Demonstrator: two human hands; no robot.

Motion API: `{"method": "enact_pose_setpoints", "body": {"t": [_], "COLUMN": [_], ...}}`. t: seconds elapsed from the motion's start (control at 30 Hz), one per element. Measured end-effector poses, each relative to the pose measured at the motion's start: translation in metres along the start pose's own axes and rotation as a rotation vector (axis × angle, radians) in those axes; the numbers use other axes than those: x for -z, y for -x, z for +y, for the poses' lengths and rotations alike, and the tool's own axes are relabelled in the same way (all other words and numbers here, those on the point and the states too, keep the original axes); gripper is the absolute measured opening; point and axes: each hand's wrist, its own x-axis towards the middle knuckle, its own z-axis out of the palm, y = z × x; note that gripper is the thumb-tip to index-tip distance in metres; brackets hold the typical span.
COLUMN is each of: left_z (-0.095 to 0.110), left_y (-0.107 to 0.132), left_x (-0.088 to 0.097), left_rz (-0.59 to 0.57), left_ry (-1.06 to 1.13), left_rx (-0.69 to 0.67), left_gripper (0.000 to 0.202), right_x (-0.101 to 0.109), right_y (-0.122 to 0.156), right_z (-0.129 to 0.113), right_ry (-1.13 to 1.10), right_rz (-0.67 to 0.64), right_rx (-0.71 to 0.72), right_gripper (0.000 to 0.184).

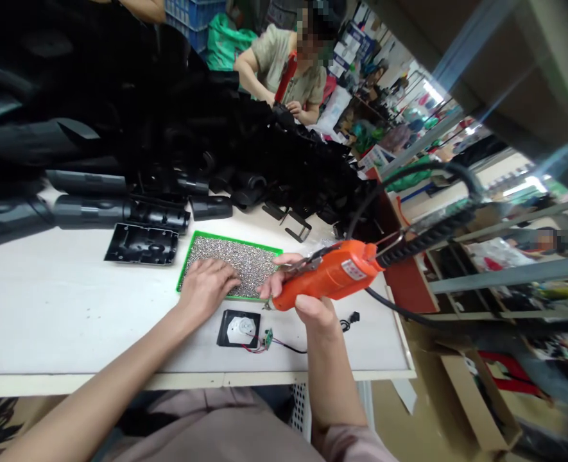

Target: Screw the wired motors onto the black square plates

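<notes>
My right hand (315,308) is wrapped around an orange electric screwdriver (329,274), whose tip points down and left over the table. My left hand (210,283) rests on the small metal screws (255,260) in a shallow green tray (235,235). Its fingers are bent and pressed together, and whatever is between the fingertips is hidden. Just in front of the tray lies a black square part (223,330) with a silvery plate. Thin wires run from it to a small green circuit board (267,339), and a black cable leads off to the right.
A big heap of black plastic housings (264,147) fills the back of the table. An open black shell (142,245) lies left of the tray. A thick coiled cord (432,231) trails from the screwdriver. Across the heap, a co-worker (284,70) holds a red tool.
</notes>
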Motion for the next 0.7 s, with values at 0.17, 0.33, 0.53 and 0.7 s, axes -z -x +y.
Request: {"method": "enact_pose_setpoints", "body": {"t": [0.17, 0.33, 0.53, 0.7], "left_z": [0.028, 0.050, 0.045, 0.050], "left_y": [0.059, 0.090, 0.093, 0.090], "left_x": [0.016, 0.006, 0.002, 0.009], "left_rz": [0.158, 0.200, 0.169, 0.136], "left_ry": [0.253, 0.355, 0.309, 0.265], "left_rx": [-0.015, 0.022, 0.116, 0.100], "left_gripper": [0.027, 0.025, 0.032, 0.033], "right_x": [-0.015, -0.052, -0.064, -0.061], "right_y": [0.025, 0.025, 0.018, 0.023], "right_z": [0.013, 0.026, 0.035, 0.035], "right_ry": [-0.077, -0.098, -0.190, -0.190], "right_rz": [0.191, 0.369, 0.241, 0.263], "right_rx": [-0.024, 0.229, 0.252, 0.205], "right_gripper": [0.056, 0.056, 0.042, 0.043]}}
